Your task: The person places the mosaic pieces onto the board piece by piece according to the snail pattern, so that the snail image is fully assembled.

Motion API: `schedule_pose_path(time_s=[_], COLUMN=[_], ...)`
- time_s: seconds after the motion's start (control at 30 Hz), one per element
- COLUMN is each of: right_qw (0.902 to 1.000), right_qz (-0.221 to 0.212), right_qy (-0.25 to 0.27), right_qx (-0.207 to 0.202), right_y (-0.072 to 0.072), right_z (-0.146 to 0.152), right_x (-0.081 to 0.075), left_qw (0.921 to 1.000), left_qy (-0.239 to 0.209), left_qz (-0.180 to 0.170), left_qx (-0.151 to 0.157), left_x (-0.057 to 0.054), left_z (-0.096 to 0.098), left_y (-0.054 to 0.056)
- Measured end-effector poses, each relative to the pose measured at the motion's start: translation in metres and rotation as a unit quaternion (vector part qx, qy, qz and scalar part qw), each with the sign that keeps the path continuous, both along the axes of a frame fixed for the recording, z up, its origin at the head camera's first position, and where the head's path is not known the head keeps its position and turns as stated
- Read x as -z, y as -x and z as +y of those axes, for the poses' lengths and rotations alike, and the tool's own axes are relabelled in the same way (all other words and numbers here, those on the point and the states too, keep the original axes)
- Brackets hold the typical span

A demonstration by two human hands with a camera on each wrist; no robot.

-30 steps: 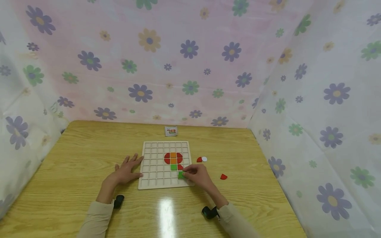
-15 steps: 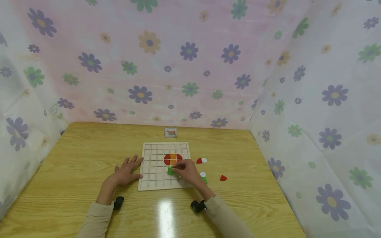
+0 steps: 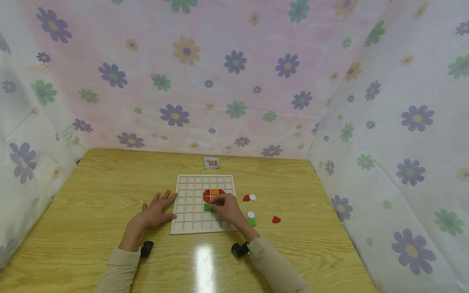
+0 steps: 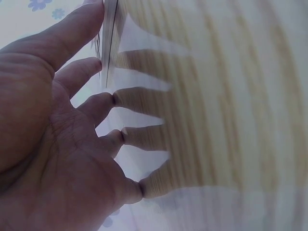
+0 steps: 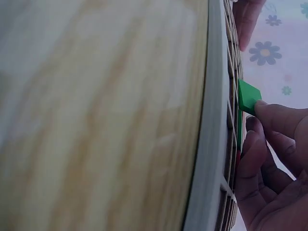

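Over the wooden grid board (image 3: 187, 228), my right hand (image 3: 227, 209) pinches a green square tile (image 3: 207, 207) between thumb and finger. The right wrist view shows that green tile (image 5: 249, 96) tilted at the grid surface. Red quarter-round tiles (image 3: 207, 198) flank orange square tiles (image 3: 214, 191) on the board, partly covered by my right hand. My left hand (image 3: 155, 211) lies spread on the table, with its thumb and a fingertip at the board's left edge. In the left wrist view, the left hand's fingers (image 4: 103, 101) touch the glossy tabletop.
Right of the board lie a red quarter-round tile (image 3: 246, 198) beside a white round tile (image 3: 252, 197), another white round tile (image 3: 250, 214) by a green tile (image 3: 252, 222), and a lone red tile (image 3: 276, 219). A small picture card (image 3: 211, 162) lies behind the board.
My right hand has moved left across the board with a green tile, uncovering a white round and a green tile at the right. My left hand has stayed at the board's edge.
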State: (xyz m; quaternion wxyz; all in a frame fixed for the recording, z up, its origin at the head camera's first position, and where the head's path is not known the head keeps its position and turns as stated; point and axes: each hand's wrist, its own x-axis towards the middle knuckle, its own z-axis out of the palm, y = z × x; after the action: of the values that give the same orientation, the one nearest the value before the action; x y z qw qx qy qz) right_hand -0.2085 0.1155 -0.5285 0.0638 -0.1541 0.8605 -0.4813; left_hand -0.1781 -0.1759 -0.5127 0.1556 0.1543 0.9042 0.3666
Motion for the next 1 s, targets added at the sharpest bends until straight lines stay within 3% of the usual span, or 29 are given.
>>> schedule_pose_path(time_s=[0.27,0.63,1.0], right_qw=[0.9999,0.9973,0.997], right_qz=[0.006,0.019,0.02], right_qy=[-0.012,-0.069,-0.075], right_qx=[-0.002,0.017,0.003], right_y=[0.0033,0.0029,0.0025], right_z=[-0.0007,-0.0057,-0.0077], right_x=[0.0014,-0.0023,-0.0067], left_qw=[1.0,1.0,1.0], left_qy=[0.002,0.0,0.001], left_qz=[0.003,0.001,-0.002], left_qx=[0.002,0.003,0.003], left_x=[-0.0014,0.0017,0.001], left_z=[0.0005,0.0002,-0.0007], left_y=[0.0007,0.0023,0.0018])
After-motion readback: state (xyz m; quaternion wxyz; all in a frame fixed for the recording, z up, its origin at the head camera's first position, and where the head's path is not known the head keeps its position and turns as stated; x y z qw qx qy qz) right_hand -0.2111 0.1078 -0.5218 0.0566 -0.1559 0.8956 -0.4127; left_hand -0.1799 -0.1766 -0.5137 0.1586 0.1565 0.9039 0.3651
